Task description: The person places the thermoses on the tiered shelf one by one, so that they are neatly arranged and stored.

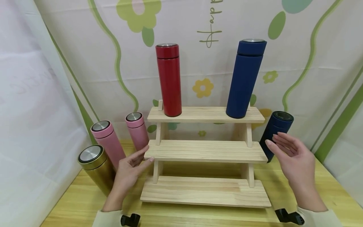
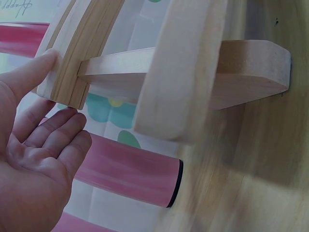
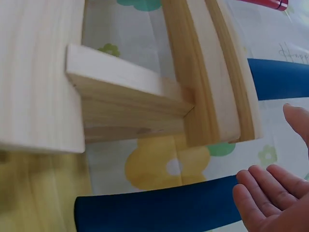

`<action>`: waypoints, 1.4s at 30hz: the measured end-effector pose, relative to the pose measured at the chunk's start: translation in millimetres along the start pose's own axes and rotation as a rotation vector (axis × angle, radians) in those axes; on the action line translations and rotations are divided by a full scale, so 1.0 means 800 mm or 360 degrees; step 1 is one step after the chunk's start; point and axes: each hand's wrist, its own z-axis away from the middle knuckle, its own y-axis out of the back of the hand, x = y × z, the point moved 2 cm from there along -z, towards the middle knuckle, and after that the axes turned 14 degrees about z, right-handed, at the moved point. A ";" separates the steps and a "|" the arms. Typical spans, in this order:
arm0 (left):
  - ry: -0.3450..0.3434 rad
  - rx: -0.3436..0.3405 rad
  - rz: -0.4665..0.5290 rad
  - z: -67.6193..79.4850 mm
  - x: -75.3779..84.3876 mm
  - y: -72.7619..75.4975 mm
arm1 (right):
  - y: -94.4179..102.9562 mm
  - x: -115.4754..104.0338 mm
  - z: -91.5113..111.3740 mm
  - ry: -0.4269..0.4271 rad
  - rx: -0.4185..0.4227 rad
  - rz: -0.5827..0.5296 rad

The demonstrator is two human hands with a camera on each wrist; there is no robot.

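Note:
A three-tier wooden display stand (image 1: 205,150) stands in the middle of the table. My left hand (image 1: 127,171) touches the left end of its middle shelf with thumb and index finger, the other fingers (image 2: 63,128) loosely extended. My right hand (image 1: 297,159) is held apart from the stand's right side, fingers relaxed and nothing in it. Close to that hand, a shorter dark blue flask (image 1: 273,132) stands behind the stand's right end. On the top shelf are a red flask (image 1: 171,83) at left and a tall blue flask (image 1: 246,82) at right.
Left of the stand are a gold flask (image 1: 97,168), a pink flask (image 1: 110,145) and a smaller pink flask (image 1: 138,132). A printed cloth (image 1: 202,63) hangs behind; white cloth (image 1: 28,110) borders the left. The table (image 1: 71,201) is light wood.

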 end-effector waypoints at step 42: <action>-0.0027 -0.0005 -0.0009 0.000 -0.002 0.000 | -0.020 0.092 -0.065 -0.0265 -0.0298 0.0422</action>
